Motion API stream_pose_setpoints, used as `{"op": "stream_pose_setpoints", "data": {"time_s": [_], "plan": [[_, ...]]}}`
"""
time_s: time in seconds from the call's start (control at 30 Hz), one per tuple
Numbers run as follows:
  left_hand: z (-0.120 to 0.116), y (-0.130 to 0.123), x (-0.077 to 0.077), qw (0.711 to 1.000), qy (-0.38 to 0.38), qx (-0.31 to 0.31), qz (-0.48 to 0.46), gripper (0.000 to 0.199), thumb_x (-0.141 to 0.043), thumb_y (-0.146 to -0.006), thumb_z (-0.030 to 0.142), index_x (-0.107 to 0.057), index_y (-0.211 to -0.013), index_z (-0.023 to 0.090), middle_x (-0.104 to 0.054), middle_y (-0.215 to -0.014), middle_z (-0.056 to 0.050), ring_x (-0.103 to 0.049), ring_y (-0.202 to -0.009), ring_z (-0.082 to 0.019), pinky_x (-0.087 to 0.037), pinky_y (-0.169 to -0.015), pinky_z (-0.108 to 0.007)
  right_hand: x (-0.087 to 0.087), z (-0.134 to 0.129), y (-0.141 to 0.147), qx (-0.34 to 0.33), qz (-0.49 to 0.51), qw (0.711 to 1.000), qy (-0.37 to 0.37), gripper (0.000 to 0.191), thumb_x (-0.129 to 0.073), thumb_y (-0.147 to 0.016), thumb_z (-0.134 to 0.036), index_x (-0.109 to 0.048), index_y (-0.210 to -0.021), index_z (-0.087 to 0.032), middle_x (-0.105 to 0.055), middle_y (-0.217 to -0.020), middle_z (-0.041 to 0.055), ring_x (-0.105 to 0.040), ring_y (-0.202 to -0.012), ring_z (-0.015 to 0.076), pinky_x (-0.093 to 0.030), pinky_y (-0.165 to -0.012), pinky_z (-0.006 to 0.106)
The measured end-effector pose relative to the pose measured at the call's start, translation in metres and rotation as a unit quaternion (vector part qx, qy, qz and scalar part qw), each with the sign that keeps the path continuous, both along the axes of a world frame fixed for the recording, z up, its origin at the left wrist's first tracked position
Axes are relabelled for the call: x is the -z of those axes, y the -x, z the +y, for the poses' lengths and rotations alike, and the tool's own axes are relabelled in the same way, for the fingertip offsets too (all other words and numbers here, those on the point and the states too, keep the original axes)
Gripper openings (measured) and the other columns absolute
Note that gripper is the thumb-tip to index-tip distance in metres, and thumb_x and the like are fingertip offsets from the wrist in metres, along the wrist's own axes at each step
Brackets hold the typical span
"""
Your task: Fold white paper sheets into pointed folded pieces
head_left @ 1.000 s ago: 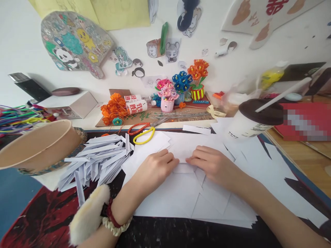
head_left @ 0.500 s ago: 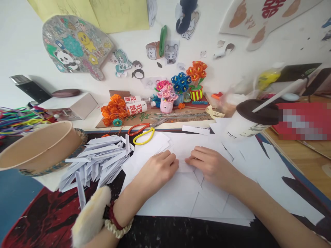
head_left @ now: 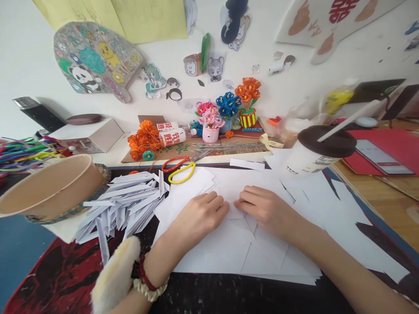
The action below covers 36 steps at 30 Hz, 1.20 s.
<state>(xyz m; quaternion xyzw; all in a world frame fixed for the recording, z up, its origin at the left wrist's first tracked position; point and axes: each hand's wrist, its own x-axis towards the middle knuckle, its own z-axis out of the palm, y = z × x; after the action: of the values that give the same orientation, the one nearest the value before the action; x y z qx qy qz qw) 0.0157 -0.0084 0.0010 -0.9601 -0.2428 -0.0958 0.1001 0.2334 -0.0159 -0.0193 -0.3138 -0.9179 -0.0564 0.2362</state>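
Observation:
Both hands work at the edge of a white piece of paper (head_left: 236,211) lying over other sheets. My left hand (head_left: 208,208) is closed, with its curled fingers on the paper's left part. Facing it across a small gap, my right hand (head_left: 262,204) pinches the paper's right part; the fingertips are partly hidden. Beneath them spreads a layer of loose white sheets (head_left: 219,250). To the left lies a heap of folded paper strips (head_left: 122,198). Scissors (head_left: 183,172) with one red and one yellow handle rest just beyond the sheets.
A round tan container (head_left: 62,187) stands at the left. At the right is a lidded cup (head_left: 310,152) with a straw, near a phone (head_left: 382,156) on a red folder. Orange craft flowers (head_left: 144,139) and small flower pots (head_left: 211,134) line the back by the wall.
My left hand has shifted slightly right, closer to my right hand. The right hand stays almost where it was, and the paper looks much the same.

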Motion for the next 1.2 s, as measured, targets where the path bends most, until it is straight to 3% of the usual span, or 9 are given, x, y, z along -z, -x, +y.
{"op": "stream_pose_setpoints", "data": {"time_s": [0.23, 0.53, 0.67, 0.8, 1.2], "plan": [[0.0, -0.002, 0.001, 1.0, -0.02, -0.003, -0.002, 0.02, -0.041, -0.098, 0.013, -0.06, -0.09, 0.012, -0.056, -0.077, -0.003, -0.049, -0.069, -0.017, -0.039, -0.056, -0.033, -0.001, 0.0, 0.0, -0.005, -0.004, 1.0, -0.014, 0.038, -0.041, -0.095, -0.004, -0.056, -0.062, -0.015, -0.048, -0.065, 0.0026, -0.039, -0.064, 0.0154, -0.031, -0.056, 0.03], [-0.002, -0.004, 0.0, 1.0, -0.003, -0.01, 0.02, 0.016, -0.045, -0.096, 0.013, -0.059, -0.103, 0.011, -0.055, -0.079, -0.003, -0.05, -0.071, -0.018, -0.04, -0.058, -0.033, -0.001, 0.0, -0.001, 0.002, -0.003, 1.0, 0.013, 0.035, -0.041, -0.093, -0.003, -0.057, -0.064, -0.014, -0.049, -0.067, 0.003, -0.039, -0.064, 0.0159, -0.031, -0.056, 0.03], [-0.001, -0.005, 0.0, 0.999, 0.014, -0.016, 0.035, 0.017, -0.046, -0.096, 0.015, -0.059, -0.105, 0.011, -0.055, -0.082, -0.003, -0.05, -0.074, -0.019, -0.042, -0.059, -0.033, -0.007, 0.001, -0.007, -0.012, 0.018, 0.998, 0.054, 0.035, -0.037, -0.086, 0.005, -0.065, -0.077, -0.013, -0.056, -0.074, 0.0054, -0.045, -0.068, 0.0171, -0.035, -0.059, 0.03], [-0.001, -0.005, -0.002, 0.999, 0.014, -0.018, 0.04, 0.019, -0.043, -0.097, 0.014, -0.058, -0.108, 0.011, -0.055, -0.082, -0.004, -0.05, -0.074, -0.019, -0.042, -0.059, -0.034, -0.011, 0.002, -0.009, -0.008, 0.038, 0.999, 0.037, 0.044, -0.035, -0.078, 0.009, -0.069, -0.092, -0.014, -0.062, -0.082, 0.0074, -0.048, -0.075, 0.019, -0.037, -0.063, 0.031], [-0.001, -0.005, 0.0, 0.999, 0.023, -0.026, 0.038, 0.018, -0.044, -0.097, 0.016, -0.059, -0.107, 0.013, -0.054, -0.082, -0.004, -0.049, -0.074, -0.019, -0.043, -0.06, -0.033, -0.004, 0.003, -0.007, 0.011, 0.013, 1.0, 0.019, 0.038, -0.04, -0.079, 0.007, -0.069, -0.082, -0.017, -0.06, -0.081, 0.0059, -0.045, -0.074, 0.0186, -0.032, -0.064, 0.031]]}}
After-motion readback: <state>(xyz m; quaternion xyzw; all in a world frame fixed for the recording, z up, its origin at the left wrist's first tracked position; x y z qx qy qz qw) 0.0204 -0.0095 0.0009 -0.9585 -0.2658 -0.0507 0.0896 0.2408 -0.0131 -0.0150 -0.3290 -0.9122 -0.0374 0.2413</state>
